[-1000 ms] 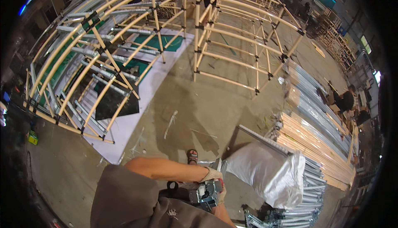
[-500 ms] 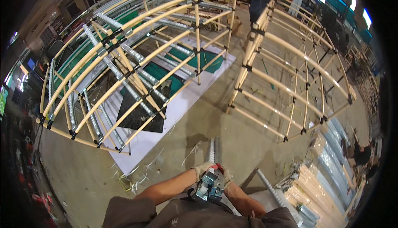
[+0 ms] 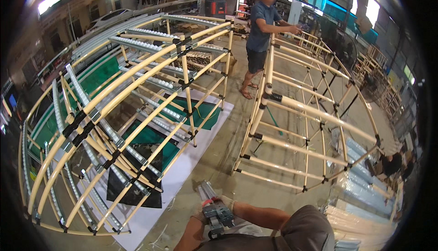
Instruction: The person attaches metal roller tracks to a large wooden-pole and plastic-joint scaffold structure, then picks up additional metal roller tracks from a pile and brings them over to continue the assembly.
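At the bottom centre I hold a pair of metal roller tracks (image 3: 208, 191) side by side, their bracketed ends toward my body and their far ends pointing away. My left hand (image 3: 199, 215) is closed around them on the left. My right hand (image 3: 226, 202) grips them from the right. Both hands wear pale work gloves with red on the fingers. Part of each hand is hidden by the tracks' grey metal end brackets (image 3: 220, 218). To the left stands a large rack (image 3: 121, 98) of cream pipes with black and metal joints, fitted with slanting roller tracks.
A second cream pipe frame (image 3: 299, 107) stands to the right. Beside its far end, a person (image 3: 264, 27) in a dark shirt has their hands near the top. Wrapped cream pipes (image 3: 360, 221) lie at lower right. A white sheet (image 3: 207, 128) lies under the left rack.
My view has tilted up, bringing the other person more fully into sight. The roller tracks stay in both hands and now appear lower and farther left, angled leftward.
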A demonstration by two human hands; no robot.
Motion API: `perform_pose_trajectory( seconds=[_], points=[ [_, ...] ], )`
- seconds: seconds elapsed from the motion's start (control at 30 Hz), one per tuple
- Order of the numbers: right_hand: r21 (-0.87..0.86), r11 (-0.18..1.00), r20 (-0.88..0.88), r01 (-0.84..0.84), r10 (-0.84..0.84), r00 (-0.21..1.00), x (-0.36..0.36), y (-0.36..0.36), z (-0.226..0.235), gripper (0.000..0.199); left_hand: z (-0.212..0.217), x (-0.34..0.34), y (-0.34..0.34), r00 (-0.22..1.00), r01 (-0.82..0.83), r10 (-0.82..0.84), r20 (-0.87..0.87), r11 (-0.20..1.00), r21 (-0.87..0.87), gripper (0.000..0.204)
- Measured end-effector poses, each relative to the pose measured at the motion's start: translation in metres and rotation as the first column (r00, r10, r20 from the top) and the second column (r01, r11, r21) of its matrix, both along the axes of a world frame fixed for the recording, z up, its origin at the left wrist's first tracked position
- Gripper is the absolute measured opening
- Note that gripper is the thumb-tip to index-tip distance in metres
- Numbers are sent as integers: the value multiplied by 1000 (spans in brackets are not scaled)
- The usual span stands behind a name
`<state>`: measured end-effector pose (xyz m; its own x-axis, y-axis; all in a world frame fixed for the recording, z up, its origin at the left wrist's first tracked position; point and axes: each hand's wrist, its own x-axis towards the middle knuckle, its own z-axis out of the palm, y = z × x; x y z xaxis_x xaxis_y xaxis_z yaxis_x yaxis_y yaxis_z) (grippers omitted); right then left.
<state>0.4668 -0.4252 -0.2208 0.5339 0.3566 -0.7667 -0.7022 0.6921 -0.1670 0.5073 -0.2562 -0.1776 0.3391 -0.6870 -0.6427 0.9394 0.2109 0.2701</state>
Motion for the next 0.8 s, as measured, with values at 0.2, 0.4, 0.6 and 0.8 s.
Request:
perform_pose_trajectory(
  seconds=[0.2, 0.4, 0.6, 0.8],
  points=[
    [-14, 988, 26, -155, 155, 988, 105, -33, -38, 43, -36, 92, -20, 964, -263, 258, -67, 960, -90, 32],
    [203, 971, 139, -124, 96, 986, 182, -69, -82, 35, -100, 125, 7, 676, -715, 662, -323, 696, -71, 36],
    [107, 993, 395, -55, 8, 919, 300, -30, -8, 38, -55, 187, 3, 556, -815, 820, -133, 507, -281, 48],
    [912, 319, -249, 258, -68, 966, 371, -42, -83, 45, 6, 297, -36, 179, -957, 923, -342, 244, 157, 54]
  ],
)
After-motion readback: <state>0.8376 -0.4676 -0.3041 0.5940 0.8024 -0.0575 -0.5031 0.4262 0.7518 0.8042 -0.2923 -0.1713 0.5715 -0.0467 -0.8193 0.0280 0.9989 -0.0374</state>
